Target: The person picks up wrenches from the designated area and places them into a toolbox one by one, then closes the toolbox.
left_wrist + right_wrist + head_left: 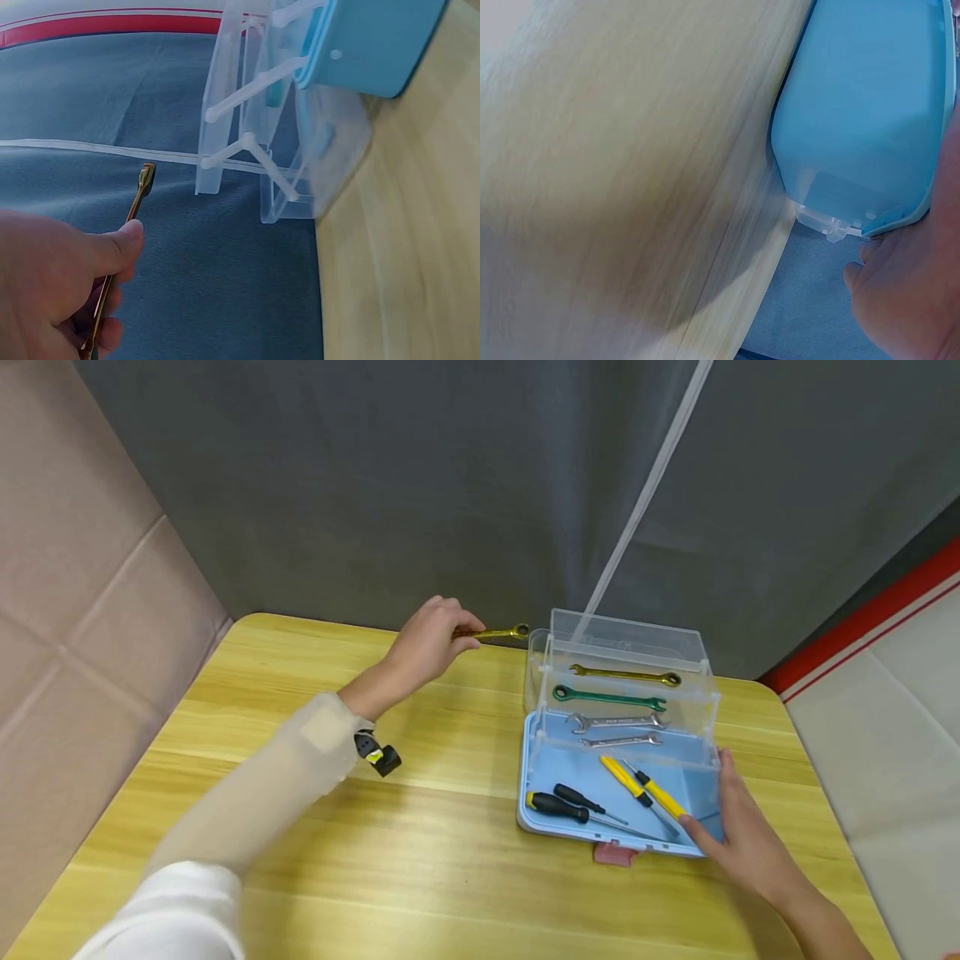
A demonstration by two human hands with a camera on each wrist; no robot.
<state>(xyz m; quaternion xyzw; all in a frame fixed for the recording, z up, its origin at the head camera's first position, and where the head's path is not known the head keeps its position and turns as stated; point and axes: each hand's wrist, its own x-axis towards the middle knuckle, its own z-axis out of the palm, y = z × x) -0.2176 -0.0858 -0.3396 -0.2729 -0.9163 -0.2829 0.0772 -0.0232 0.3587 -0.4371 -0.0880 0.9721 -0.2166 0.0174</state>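
Note:
My left hand (429, 642) pinches a gold ratcheting wrench (504, 632) in the air above the table's back edge, left of an opened toolbox (522, 781). In the left wrist view the thumb presses on the wrench's shank (105, 289), one end poking out past the fingers. My right hand (750, 839) grips the toolbox's right side, thumb over the rim. Clear fold-out trays (626, 622) hold another gold wrench (626, 674), a green wrench (611, 697) and two silver wrenches (618, 722). Black screwdrivers (558, 805) and yellow-handled tools (622, 777) lie in the blue base.
A wooden table (420, 860) carries the toolbox. Its pink latch (615, 854) sticks out at the front. Behind the table hangs a dark grey curtain (375, 510) with a pale strip. A pink padded wall (75, 568) stands left, a white-and-red panel (892, 693) right.

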